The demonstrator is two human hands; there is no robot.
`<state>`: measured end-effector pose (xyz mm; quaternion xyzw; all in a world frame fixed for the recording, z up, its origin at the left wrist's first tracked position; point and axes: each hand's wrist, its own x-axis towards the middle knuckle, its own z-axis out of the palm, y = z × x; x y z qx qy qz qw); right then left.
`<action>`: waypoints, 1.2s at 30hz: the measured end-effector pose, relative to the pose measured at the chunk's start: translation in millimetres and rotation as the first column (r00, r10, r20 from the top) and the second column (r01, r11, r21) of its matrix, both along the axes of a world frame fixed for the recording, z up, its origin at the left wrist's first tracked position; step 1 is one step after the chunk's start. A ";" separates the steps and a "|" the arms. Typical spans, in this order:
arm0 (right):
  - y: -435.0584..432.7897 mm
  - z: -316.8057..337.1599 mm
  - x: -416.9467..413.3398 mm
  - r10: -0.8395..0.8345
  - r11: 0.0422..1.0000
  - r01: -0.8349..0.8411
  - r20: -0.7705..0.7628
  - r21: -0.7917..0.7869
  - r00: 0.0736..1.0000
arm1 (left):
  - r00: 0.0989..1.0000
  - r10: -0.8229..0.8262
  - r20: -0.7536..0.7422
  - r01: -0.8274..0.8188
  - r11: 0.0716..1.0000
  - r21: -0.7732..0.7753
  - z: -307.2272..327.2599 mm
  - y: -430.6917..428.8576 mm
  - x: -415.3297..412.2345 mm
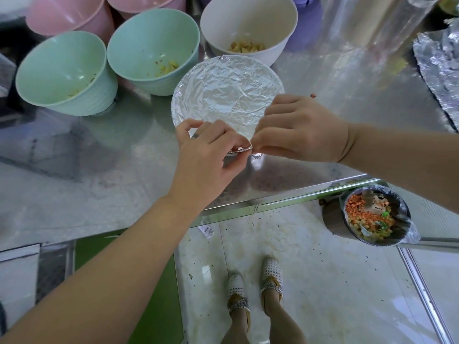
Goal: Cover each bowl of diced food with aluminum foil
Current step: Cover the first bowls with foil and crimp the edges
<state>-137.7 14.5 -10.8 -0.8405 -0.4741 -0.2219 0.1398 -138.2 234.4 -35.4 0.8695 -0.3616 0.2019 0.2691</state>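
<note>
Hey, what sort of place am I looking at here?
Likely a commercial prep kitchen: a steel counter, a row of bowls holding diced food, one sealed with foil, and a scrap bin below.

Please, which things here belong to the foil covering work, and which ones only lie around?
For the job: foiled bowl, its edge pinched by left hand and right hand; left green bowl, right green bowl and white bowl, open, with diced food; foil sheet.
Lying about: pink bowls, bin, red crumb.
</note>
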 end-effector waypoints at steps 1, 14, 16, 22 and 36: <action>2.3 0.3 -1.4 -0.027 0.999 0.028 -0.047 0.025 0.999 | 1.000 -0.002 -0.005 0.002 1.000 -0.004 0.4 0.5 0.2; 7.8 5.3 -8.6 -0.159 0.984 0.176 -0.268 0.038 0.950 | 0.999 0.018 0.050 -0.021 0.998 0.056 0.0 0.7 2.5; 4.9 5.3 -8.6 -0.151 0.986 0.163 -0.257 0.026 0.955 | 1.000 0.012 0.027 -0.013 0.999 0.051 1.3 2.0 2.5; 1.1 -3.1 -8.0 -0.267 0.962 0.273 -0.157 0.021 0.951 | 1.000 0.011 -0.009 -0.011 0.999 0.048 3.1 2.3 1.9; 44.0 -47.5 -47.8 -0.193 0.437 0.863 -0.911 0.252 0.364 | 0.997 0.007 -0.075 -0.005 1.000 0.023 3.6 4.1 7.8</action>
